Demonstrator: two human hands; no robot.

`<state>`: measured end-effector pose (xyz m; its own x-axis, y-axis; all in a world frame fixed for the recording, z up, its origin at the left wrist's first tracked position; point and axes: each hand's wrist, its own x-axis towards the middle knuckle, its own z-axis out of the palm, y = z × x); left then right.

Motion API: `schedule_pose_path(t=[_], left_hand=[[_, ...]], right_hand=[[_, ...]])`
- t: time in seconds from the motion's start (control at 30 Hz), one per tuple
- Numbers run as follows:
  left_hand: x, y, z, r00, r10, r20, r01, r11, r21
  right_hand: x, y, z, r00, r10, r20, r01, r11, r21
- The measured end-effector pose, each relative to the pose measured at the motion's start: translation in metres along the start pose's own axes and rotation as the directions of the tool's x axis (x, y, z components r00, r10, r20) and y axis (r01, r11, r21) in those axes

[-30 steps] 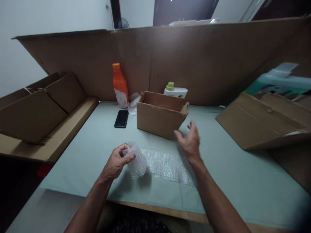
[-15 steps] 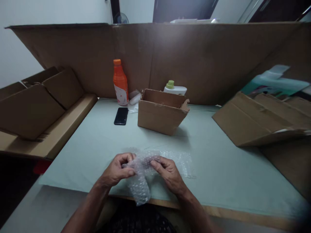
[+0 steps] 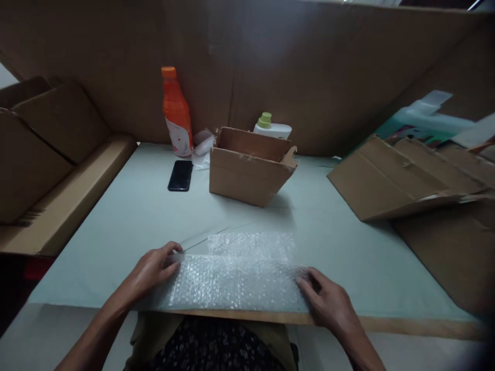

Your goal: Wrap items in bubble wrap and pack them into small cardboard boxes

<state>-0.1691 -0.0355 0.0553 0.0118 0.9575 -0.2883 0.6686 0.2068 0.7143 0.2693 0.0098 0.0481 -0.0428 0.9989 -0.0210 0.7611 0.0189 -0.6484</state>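
A bubble wrap sheet (image 3: 235, 283) is lying along the front edge of a pale green tabletop (image 3: 367, 257), the right hand (image 3: 328, 299) pinching its right end between thumb and fingers. The left hand (image 3: 155, 268) is resting at its left end, grip unclear. Open room is stretching beyond, up to a cardboard box (image 3: 245, 178).

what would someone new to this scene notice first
Probably the bright orange bottle, upright at the back of the table, left of the open cardboard box. Next, likely the shiny bubble wrap at the near edge, spread between the left hand and the right hand.
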Motion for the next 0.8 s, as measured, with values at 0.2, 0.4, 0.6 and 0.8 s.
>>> schedule_pose_path(t=[0.2,0.4,0.6,0.8], left_hand=[[0.017,0.017,0.005,0.962,0.140,-0.235,-0.069,0.956,0.284],[0.075,0.058,0.044,0.940,0.274,-0.203,-0.206,0.931,0.302],[0.078,0.107,0.022,0.879,0.290,-0.379,-0.245,0.956,0.164],[-0.004,0.099,0.019,0.881,0.354,-0.314,-0.367,0.930,0.019]], right_hand=[[0.033,0.008,0.003,0.975,-0.117,-0.188,0.066,0.964,-0.257],[0.083,-0.020,0.038,0.970,-0.194,-0.147,0.181,0.979,-0.093],[0.094,-0.051,0.010,0.889,-0.155,-0.430,0.231,0.964,0.130],[0.011,-0.046,-0.022,0.947,-0.082,-0.310,0.162,0.957,0.242]])
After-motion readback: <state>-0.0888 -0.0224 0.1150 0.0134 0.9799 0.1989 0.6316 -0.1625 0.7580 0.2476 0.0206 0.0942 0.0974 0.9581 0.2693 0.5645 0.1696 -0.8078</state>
